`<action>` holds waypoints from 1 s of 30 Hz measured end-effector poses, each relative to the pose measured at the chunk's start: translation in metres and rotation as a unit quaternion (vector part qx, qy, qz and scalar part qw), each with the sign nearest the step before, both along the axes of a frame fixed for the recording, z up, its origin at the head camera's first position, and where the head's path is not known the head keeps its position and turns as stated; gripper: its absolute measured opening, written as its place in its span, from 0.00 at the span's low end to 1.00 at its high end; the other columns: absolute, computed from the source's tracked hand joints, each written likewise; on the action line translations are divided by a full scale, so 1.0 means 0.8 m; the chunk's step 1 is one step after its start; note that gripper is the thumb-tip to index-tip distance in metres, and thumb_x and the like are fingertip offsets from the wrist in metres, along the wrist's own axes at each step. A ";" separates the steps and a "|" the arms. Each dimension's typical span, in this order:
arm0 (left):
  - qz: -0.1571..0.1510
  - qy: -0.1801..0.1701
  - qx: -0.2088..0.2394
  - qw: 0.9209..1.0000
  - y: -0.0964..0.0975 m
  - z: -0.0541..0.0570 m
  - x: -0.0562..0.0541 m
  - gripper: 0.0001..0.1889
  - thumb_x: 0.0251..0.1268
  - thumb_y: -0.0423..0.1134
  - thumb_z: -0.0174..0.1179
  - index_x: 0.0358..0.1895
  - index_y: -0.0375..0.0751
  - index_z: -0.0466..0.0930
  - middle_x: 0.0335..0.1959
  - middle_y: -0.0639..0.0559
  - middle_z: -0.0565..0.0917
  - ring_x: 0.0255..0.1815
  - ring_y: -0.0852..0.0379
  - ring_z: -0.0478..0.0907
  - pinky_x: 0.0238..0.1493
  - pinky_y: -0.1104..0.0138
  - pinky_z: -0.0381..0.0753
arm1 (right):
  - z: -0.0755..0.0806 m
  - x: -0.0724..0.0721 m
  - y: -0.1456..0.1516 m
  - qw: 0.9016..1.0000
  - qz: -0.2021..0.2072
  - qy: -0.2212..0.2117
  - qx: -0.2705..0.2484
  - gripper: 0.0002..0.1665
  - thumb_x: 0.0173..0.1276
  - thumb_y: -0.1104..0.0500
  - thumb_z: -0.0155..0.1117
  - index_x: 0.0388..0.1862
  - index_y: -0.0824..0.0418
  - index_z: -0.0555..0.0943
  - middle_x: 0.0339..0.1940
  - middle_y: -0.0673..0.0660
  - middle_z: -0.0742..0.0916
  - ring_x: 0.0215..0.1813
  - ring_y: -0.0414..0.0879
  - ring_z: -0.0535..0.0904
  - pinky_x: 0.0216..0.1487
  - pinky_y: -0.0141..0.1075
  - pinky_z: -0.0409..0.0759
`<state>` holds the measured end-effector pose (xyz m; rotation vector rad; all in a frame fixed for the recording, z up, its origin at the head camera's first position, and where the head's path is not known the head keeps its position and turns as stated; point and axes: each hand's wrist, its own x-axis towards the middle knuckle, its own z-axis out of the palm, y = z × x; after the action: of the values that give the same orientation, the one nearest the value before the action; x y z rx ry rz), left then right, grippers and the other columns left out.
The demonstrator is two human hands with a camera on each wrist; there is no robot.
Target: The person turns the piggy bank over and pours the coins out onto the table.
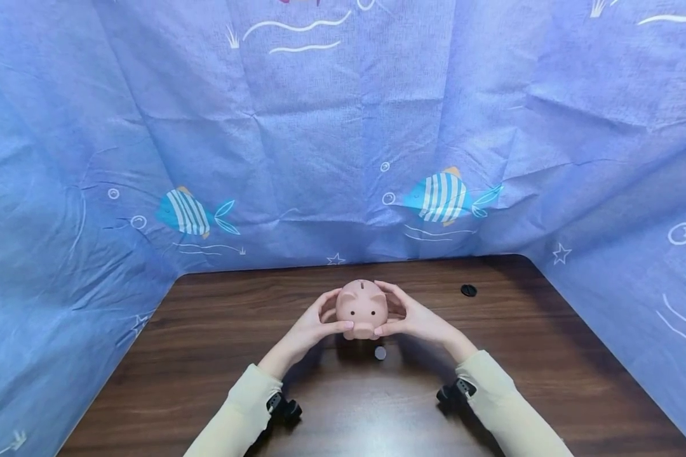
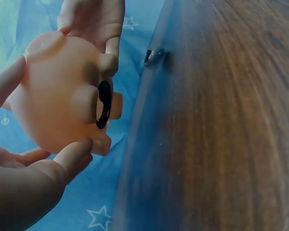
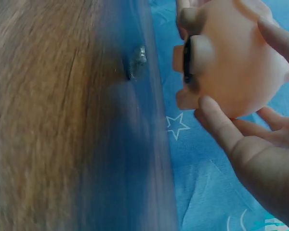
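A pink piggy bank (image 1: pixel 363 311) is held up just off the counter (image 1: pixel 206 355), in the middle of the head view and toward the counter's far edge. Its snout (image 1: pixel 363 330) points to six o'clock, toward the wearer, and a narrow coin slot (image 1: pixel 363 285) shows on top at twelve.

The left hand (image 1: pixel 311 322) grasps it from nine o'clock, thumb laid along the front beside the snout, fingers curved round the flank. The right hand (image 1: pixel 416 317) grasps it from three o'clock in a matching way, its thumb also next to the snout. Both wrist views show a gap between the feet and the counter, and a black ring (image 2: pixel 104 104) at the underside among the feet.

A small silvery coin (image 1: pixel 380 353) lies on the counter close to the bank, at five o'clock from it. A round black plug (image 1: pixel 469 290) lies well apart, at about three o'clock.

Pale sleeves (image 1: pixel 488 381) cover the forearms, with a black device (image 1: pixel 284 408) at each wrist. Blue cloth (image 1: pixel 309 152) hangs behind the counter and along its sides, printed with striped fish: one (image 1: pixel 187 212) at ten o'clock from the bank, another (image 1: pixel 443 195) at one.
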<state>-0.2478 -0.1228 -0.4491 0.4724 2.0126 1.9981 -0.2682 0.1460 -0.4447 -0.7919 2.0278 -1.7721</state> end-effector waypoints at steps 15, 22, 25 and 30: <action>-0.022 0.245 0.028 0.969 0.002 0.080 0.035 0.54 0.52 0.25 0.75 0.80 0.48 0.51 0.79 0.46 0.59 0.73 0.47 0.65 0.63 0.58 0.77 | 0.087 0.048 -0.003 0.982 -0.002 0.181 -0.053 0.63 0.59 0.71 0.76 0.84 0.49 0.49 0.83 0.53 0.56 0.77 0.52 0.61 0.67 0.40 0.74; 0.011 0.022 -0.009 1.000 0.007 0.004 0.009 0.49 0.58 0.36 0.74 0.79 0.44 0.52 0.77 0.44 0.61 0.75 0.44 0.63 0.63 0.53 0.75 | 0.009 0.019 -0.021 0.998 -0.055 0.001 -0.018 0.59 0.61 0.59 0.77 0.83 0.50 0.51 0.78 0.63 0.64 0.75 0.60 0.63 0.63 0.48 0.75; 0.026 -0.010 -0.013 1.000 0.008 0.000 0.007 0.48 0.61 0.41 0.73 0.79 0.42 0.52 0.75 0.41 0.63 0.73 0.43 0.66 0.61 0.52 0.76 | 0.006 0.018 -0.028 0.994 -0.091 -0.052 -0.022 0.58 0.62 0.58 0.77 0.83 0.55 0.51 0.76 0.67 0.65 0.71 0.61 0.67 0.60 0.48 0.77; 0.035 0.090 -0.006 0.995 0.008 0.034 0.026 0.48 0.59 0.36 0.74 0.79 0.43 0.53 0.75 0.43 0.64 0.69 0.47 0.70 0.60 0.59 0.79 | 0.036 0.043 -0.035 0.992 -0.117 0.034 -0.041 0.60 0.60 0.60 0.78 0.83 0.55 0.52 0.75 0.63 0.67 0.65 0.51 0.75 0.58 0.37 0.79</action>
<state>-0.2267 -0.1165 -0.4218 0.6072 2.1733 2.0485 -0.2338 0.1180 -0.4160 -0.6675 2.1814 -1.9919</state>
